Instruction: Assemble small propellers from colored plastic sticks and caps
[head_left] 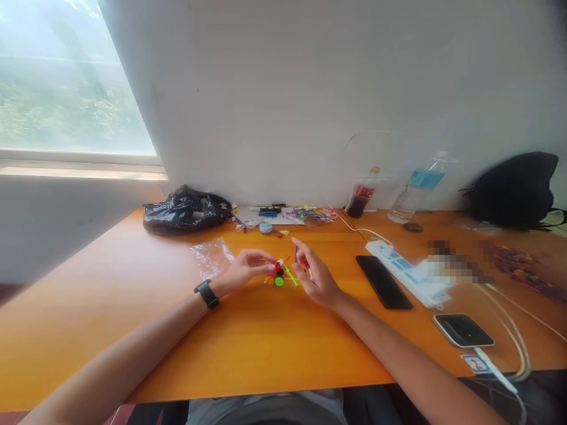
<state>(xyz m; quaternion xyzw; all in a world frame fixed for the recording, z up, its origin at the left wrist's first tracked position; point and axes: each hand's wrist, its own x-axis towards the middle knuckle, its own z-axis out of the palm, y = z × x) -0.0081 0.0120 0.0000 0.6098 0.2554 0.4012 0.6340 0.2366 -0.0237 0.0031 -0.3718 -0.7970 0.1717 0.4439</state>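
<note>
My left hand [244, 270], with a black watch [207, 293] on the wrist, pinches a small toy built of coloured sticks and round connectors [280, 271] just above the orange table [248, 336]. A green disc and yellow-green sticks hang from it. My right hand [314, 274] is beside the toy on its right, fingers curled around a thin blue stick [296, 254]. A crumpled clear plastic bag [211, 255] lies to the left of my left hand.
At the wall lie a black plastic bag [183, 211], loose coloured parts on paper [305, 215], a cola bottle [361, 199] and a water bottle [414, 195]. To the right are a black phone [383, 281], a white power strip [410, 273], a small device with cables [463, 330], and a black bag [514, 189].
</note>
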